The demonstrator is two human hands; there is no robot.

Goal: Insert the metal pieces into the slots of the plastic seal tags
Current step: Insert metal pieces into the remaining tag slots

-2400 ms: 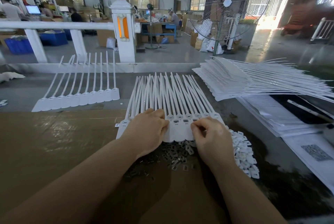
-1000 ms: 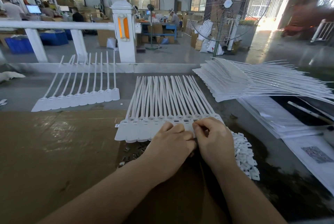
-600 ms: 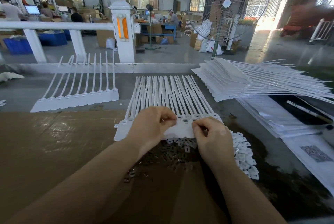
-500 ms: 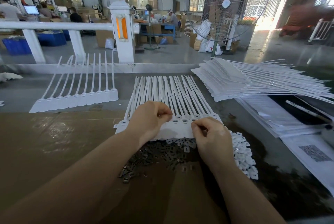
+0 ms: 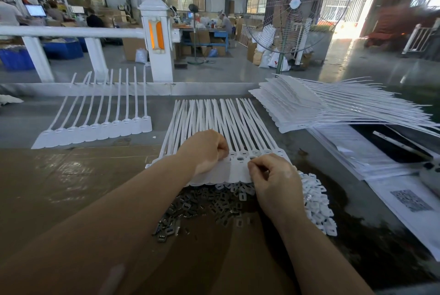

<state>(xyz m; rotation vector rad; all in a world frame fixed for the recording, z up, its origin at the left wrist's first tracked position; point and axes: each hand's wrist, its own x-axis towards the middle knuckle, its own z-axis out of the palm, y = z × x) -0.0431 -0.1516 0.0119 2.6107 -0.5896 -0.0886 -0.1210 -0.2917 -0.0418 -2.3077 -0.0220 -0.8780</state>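
Brown cardboard (image 5: 71, 187) covered the near part of a workbench in a large factory hall, and both hands were seen working at a row of white plastic seal tags (image 5: 238, 152) laid side by side in the middle of it. The left hand (image 5: 204, 152) was curled into a loose fist over the heads of the tags, its fingertips pressed down at the slot end of one tag; whether a metal piece was pinched in them could not be told. The right hand (image 5: 273, 180) was held just beside it, fingers bent, thumb and forefinger nipped together at the lower edge of the next tag heads. An open slot was visible on the tag between the two hands.

Directly under the hands, at the near edge of the tag row, a heap of small dark metal pieces (image 5: 190, 206) was spread on the cardboard. Touching that heap on the right, a pile of small white plastic caps (image 5: 319, 206) was seen.

Further out, a second row of tags (image 5: 95, 128) lay well apart to the left, and a thick stack of tags (image 5: 333, 106) was fanned out at the right. Printed paper sheets (image 5: 404, 202) lay at the far right edge. Behind the bench, a white railing (image 5: 71, 31) and a standing fan (image 5: 295, 4) were seen.
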